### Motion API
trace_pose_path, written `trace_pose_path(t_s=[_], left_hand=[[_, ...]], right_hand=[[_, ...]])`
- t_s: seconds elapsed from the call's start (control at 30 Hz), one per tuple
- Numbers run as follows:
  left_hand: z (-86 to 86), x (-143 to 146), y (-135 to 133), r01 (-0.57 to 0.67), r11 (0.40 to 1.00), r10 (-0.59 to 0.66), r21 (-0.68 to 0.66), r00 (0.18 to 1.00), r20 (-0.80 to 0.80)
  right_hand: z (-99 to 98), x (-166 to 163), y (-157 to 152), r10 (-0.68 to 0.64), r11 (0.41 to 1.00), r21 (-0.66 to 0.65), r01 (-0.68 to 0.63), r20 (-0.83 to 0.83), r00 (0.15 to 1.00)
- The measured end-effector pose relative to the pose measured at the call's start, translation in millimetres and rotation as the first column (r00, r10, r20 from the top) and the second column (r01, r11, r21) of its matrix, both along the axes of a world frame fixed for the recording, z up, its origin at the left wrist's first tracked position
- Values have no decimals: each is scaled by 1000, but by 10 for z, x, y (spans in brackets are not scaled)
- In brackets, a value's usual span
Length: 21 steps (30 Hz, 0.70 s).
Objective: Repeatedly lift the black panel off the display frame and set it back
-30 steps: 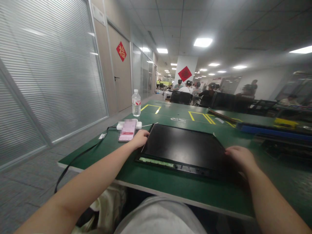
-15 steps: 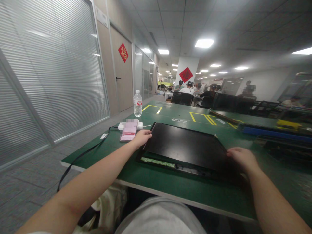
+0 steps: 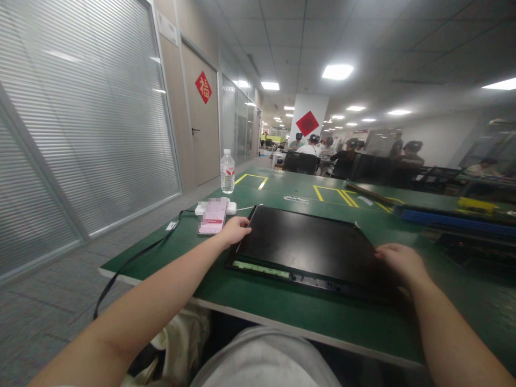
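Observation:
A flat black display panel (image 3: 306, 242) lies at a slant in front of me, low over the green table. Along its near edge runs a green circuit board strip (image 3: 261, 269), with black parts beside it. My left hand (image 3: 237, 231) grips the panel's left edge near the far corner, thumb on top. On the other side, my right hand (image 3: 401, 260) pinches the right edge between thumb and fingers. The undersides of both grips are hidden. Just left of my left hand, a pink-screened phone (image 3: 213, 215) leans on a white power strip (image 3: 231, 208).
A water bottle (image 3: 228, 172) stands behind the phone. Yellow tape marks (image 3: 263, 184) line the far side of the green table (image 3: 226, 287). Dark and blue stacked parts (image 3: 451, 217) lie at the right. A black cable (image 3: 133, 260) hangs over the left edge. People sit farther back.
The panel's far edge has come down and toward me slightly, uncovering more of a thin white cord behind it. Both hands keep their hold on the sides.

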<state>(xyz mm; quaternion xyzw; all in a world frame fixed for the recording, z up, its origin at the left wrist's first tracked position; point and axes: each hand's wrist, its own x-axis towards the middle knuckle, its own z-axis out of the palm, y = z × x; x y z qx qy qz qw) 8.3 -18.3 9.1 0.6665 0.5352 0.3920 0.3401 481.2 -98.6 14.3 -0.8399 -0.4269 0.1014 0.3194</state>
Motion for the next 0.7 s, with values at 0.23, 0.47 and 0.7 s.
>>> trace_pose_path(t_s=[0.23,0.47,0.7], left_hand=[[24,10,11,-32,999,36,-33,990,136],[37,23,29,12,997,13,-80,954,301],[-7,25,39,-2,996,24,-88,969,247]], right_hand=[[-14,24,4,-7,1000,-5,6,-28,1000],[-48,62,24,-1,1000,28,2,-26,1000],[-24,27,13,-5,1000,25,5,-14,1000]])
